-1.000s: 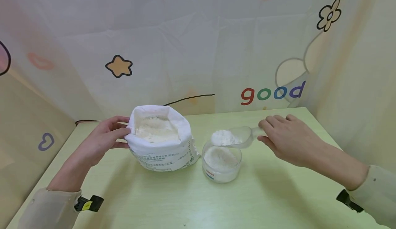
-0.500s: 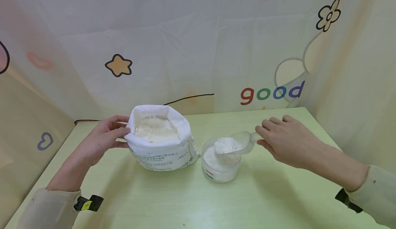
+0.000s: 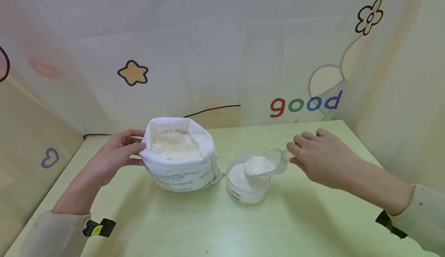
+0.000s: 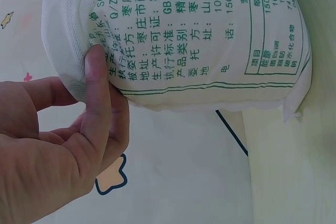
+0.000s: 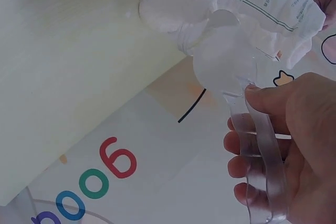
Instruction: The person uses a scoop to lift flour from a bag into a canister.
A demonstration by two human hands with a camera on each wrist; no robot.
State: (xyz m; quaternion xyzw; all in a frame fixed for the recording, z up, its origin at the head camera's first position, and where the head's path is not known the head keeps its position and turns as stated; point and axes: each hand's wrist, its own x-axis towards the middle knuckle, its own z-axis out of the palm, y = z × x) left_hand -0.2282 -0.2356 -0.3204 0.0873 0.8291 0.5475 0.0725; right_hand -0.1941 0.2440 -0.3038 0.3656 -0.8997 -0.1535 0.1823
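Note:
On the table stands a white flour bag (image 3: 184,178) with green print, its rim folded outward and pale flour (image 3: 175,145) inside. My left hand (image 3: 119,149) pinches the bag's left rim between fingers and thumb. To the right of the bag sits a round clear plastic tub (image 3: 248,198), partly filled with white flour. My right hand (image 3: 320,154) grips the handle of a clear plastic scoop (image 5: 226,61), fingers wrapped round it and thumb on top. The scoop's front end, bearing a heap of flour (image 3: 258,165), tilts down inside the tub's rim.
The pale green table (image 3: 208,226) extends in front of the tub and bag. Behind and at both sides hangs a printed curtain (image 3: 215,56) with a star and the word "good". Each wrist carries a black strap mount (image 3: 101,228).
My right hand has lowered the loaded scoop from above the tub down into its opening, tip dipping toward the flour. My left hand stays at the bag's rim.

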